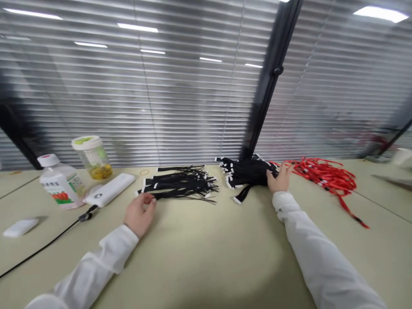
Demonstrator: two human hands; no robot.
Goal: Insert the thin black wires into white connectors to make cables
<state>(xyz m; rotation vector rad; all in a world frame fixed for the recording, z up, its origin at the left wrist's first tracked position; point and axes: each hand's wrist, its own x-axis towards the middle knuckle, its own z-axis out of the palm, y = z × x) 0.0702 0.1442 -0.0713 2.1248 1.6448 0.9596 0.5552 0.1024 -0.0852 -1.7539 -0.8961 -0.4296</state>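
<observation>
My left hand [140, 213] is closed in a pinch at the left end of a black cable, at the near edge of a spread row of black cables [180, 182]. Those cables have white tips on the left and thin loose ends on the right. My right hand [279, 178] rests against the right end of a thicker pile of flat black cables [246, 171] with white ends. Its thumb and fingers are apart, and the far fingertips are partly hidden. One black cable [243, 194] sticks out from the pile towards me.
Red cables [325, 174] lie heaped on the right. On the left stand a drink bottle [61, 182] and a lidded cup [93, 156], near a white power bank [111, 190] with a black cord [48, 245]. A window with blinds [193, 98] borders the table's back.
</observation>
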